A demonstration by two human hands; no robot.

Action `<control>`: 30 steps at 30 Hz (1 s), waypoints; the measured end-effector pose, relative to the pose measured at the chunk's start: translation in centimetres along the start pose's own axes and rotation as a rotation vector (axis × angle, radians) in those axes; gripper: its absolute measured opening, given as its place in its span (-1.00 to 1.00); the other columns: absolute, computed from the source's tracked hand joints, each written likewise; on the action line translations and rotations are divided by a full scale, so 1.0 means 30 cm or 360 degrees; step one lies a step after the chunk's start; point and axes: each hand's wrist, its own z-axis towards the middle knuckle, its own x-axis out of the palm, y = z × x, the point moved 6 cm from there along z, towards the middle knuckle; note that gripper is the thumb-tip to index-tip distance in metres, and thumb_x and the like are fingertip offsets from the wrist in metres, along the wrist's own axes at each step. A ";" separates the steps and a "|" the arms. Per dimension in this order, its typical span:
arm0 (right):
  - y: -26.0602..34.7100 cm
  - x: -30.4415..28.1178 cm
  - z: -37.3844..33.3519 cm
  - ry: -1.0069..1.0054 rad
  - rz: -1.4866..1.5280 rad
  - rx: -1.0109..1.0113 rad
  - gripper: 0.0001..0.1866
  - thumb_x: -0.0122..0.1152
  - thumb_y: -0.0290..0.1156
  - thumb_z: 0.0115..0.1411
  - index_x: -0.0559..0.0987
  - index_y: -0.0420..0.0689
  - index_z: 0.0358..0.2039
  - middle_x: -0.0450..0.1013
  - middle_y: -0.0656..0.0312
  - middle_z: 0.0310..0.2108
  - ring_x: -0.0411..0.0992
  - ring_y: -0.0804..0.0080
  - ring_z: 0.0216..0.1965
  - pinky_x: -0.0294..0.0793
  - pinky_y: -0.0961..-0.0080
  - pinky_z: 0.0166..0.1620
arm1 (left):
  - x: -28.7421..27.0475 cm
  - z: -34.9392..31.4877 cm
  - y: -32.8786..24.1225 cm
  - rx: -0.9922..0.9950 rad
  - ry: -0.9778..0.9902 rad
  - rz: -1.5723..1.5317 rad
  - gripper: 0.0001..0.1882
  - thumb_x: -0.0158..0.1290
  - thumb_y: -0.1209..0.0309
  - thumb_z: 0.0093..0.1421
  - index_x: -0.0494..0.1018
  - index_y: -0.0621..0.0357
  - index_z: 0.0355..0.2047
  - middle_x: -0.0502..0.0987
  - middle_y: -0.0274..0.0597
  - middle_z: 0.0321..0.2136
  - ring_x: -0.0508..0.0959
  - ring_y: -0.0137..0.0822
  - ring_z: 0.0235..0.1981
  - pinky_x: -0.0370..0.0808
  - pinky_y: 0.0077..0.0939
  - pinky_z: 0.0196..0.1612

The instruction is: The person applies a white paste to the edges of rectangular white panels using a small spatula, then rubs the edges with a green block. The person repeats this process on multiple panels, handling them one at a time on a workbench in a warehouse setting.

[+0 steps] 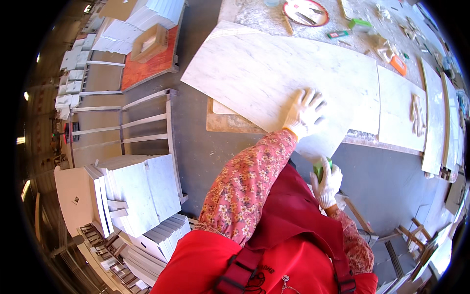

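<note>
A large white marble slab (274, 68) with grey veins lies slanted on the worktable, one corner pointing toward my body. My left hand (306, 112), in a white knit glove, is spread flat on the slab near that corner. Close to the slab's near tip, my gloved right hand (328, 183) is wrapped round a small green block (318, 169). Most of the block is covered by the fingers, and I cannot tell for certain whether it touches the slab's edge.
On the dusty worktable (259, 14) are a round red-rimmed tray (306, 12), another green block (361, 23) and an orange tool (398, 64). A glove (417, 115) lies on a smaller slab (391, 98) at right. Slab stacks (142, 191) and a metal rack (147, 117) stand left.
</note>
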 end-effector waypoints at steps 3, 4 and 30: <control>-0.097 0.031 0.099 -0.0201 0.0202 0.0115 -0.34 0.38 -0.20 0.10 0.45 -0.04 0.22 0.42 -0.13 -0.15 0.43 -0.12 -0.16 0.44 0.04 -0.06 | -0.015 -0.006 0.017 -0.0012 -0.0061 -0.0074 -0.46 0.02 -0.09 0.28 0.46 -0.13 0.16 0.40 -0.14 0.24 0.25 0.02 0.32 0.09 0.09 0.37; -0.132 0.022 0.190 -0.0352 0.0343 0.0270 -0.35 0.37 -0.21 0.12 0.44 -0.07 0.23 0.43 -0.12 -0.15 0.43 -0.12 -0.18 0.44 0.03 -0.07 | -0.009 -0.014 0.018 -0.0007 -0.0095 -0.0106 -0.46 0.03 -0.08 0.27 0.47 -0.12 0.16 0.41 -0.13 0.24 0.26 0.02 0.32 0.10 0.09 0.37; -0.101 0.020 0.022 0.0581 -0.0323 -0.0242 -0.14 0.45 -0.01 0.04 0.26 0.50 0.35 0.44 0.18 -0.38 0.47 0.20 -0.31 0.40 0.24 -0.26 | 0.031 0.006 0.005 -0.0015 0.0027 -0.0028 -0.43 0.06 -0.09 0.26 0.46 -0.19 0.21 0.37 -0.18 0.31 0.22 0.01 0.38 0.03 0.04 0.42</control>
